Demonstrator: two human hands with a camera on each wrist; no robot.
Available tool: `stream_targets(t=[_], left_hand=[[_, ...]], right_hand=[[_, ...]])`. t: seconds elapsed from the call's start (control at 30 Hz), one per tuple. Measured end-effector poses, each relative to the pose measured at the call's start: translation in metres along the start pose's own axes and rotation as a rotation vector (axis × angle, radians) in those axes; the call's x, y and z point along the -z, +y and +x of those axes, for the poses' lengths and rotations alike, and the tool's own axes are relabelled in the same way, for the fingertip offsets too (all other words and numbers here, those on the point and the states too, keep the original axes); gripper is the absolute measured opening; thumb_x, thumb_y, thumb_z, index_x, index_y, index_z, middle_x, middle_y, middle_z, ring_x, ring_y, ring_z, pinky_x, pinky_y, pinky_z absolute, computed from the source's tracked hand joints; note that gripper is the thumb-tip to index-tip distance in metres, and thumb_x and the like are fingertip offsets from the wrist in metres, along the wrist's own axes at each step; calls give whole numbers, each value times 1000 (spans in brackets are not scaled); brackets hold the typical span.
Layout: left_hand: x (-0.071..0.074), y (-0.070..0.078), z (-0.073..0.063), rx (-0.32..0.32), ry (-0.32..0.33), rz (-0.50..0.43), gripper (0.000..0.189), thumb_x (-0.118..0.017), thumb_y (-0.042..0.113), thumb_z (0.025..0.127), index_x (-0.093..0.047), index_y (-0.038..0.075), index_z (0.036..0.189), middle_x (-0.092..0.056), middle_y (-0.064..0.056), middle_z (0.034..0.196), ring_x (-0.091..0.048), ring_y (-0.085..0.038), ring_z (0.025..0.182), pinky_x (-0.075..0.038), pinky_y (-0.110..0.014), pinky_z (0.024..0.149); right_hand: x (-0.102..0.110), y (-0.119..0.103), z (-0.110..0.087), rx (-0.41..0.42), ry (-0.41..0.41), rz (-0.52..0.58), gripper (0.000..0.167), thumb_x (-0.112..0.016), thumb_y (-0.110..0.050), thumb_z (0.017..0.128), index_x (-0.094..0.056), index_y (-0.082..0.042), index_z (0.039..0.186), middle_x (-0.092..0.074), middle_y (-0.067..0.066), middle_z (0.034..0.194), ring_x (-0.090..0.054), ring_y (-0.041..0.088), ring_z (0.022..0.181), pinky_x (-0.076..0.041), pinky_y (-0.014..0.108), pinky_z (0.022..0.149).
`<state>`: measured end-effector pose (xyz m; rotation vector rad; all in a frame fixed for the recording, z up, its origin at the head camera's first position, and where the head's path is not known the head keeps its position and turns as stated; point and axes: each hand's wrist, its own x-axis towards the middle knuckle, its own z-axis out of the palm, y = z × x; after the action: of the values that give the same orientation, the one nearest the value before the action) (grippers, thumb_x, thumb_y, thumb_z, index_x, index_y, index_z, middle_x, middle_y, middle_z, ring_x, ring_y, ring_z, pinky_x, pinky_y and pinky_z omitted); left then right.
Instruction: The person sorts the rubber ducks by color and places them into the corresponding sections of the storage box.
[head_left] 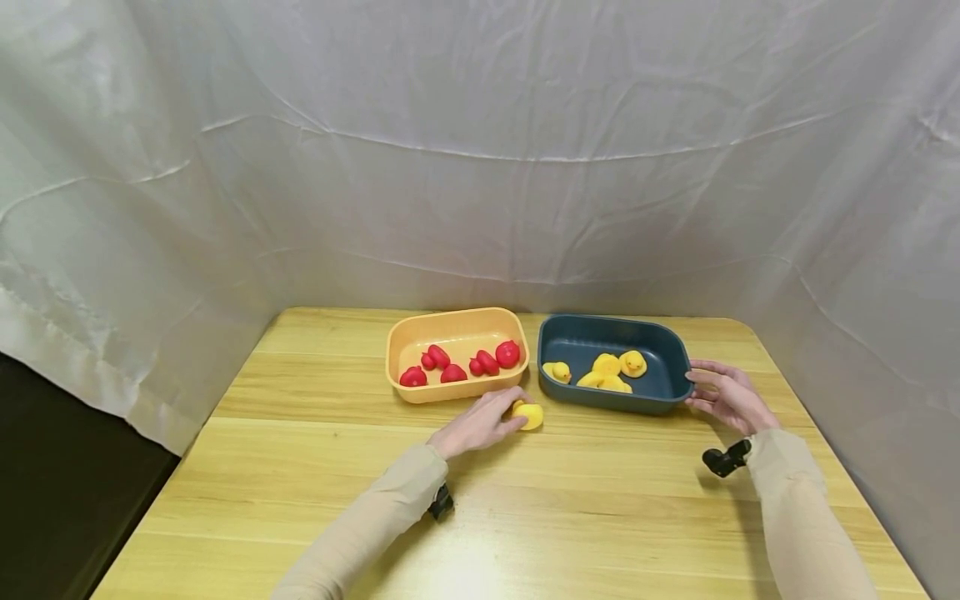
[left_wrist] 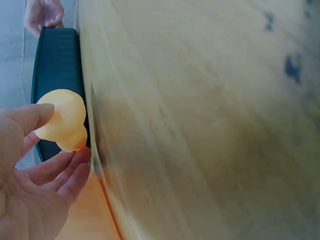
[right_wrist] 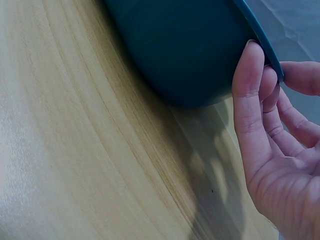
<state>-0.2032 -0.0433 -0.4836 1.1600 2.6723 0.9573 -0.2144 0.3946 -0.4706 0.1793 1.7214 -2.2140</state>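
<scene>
My left hand pinches a yellow rubber duck between thumb and fingers, just in front of the gap between two bins. In the left wrist view the duck shows clearly, with the thumb on its body and fingertips near its head. On the right, my right hand holds the right end of a dark blue bin. Seen from the right wrist, thumb and fingers grip the bin's rim. Several yellow ducks lie inside that bin.
Left of the blue bin stands a yellow-orange bin holding several red ducks. Both bins sit near the back edge of the wooden table. Pale curtains hang behind and at the sides.
</scene>
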Motion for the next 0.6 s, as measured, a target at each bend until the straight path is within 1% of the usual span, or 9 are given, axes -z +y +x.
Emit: stream_targets(t=[0.17,0.27,0.4,0.53,0.6], left_hand=[[4,4,1,24,2,-38,22,-63,15,100,-58,6,120,-65,-8,109,-61,-22,100,-53,-32,93],[7,6,2,48,5,-79,26,-65,15,99,-58,5,122,-66,-11,116,-61,-23,105,-54,-37,99],[12,9,2,75,-1,-105,33,-65,17,99,-57,4,128,-65,-13,127,-61,-25,114,-52,-40,106],[16,11,1,109,-3,-87,43,-66,23,99,-56,4,136,-61,-13,136,-58,-27,123,-48,-44,111],[17,12,1,117,7,-89,47,-67,24,98,-55,3,138,-60,-15,137,-57,-30,124,-48,-47,112]], right_hand=[[1,0,0,2,-4,-1,19,-51,-8,105,-63,-21,112,-70,-2,96,-67,14,76,-64,28,72],[1,0,0,-2,-2,-2,19,-51,-8,105,-62,-21,113,-70,-2,96,-67,14,76,-64,27,72],[0,-1,0,-7,8,-8,18,-52,-9,104,-62,-21,113,-69,-1,95,-67,14,76,-64,27,72],[0,-1,0,-10,18,-12,18,-52,-9,104,-62,-21,112,-69,-1,95,-66,14,75,-63,27,72],[0,-1,1,-12,21,-12,18,-53,-9,104,-63,-22,112,-69,-1,95,-66,14,75,-63,27,72]])
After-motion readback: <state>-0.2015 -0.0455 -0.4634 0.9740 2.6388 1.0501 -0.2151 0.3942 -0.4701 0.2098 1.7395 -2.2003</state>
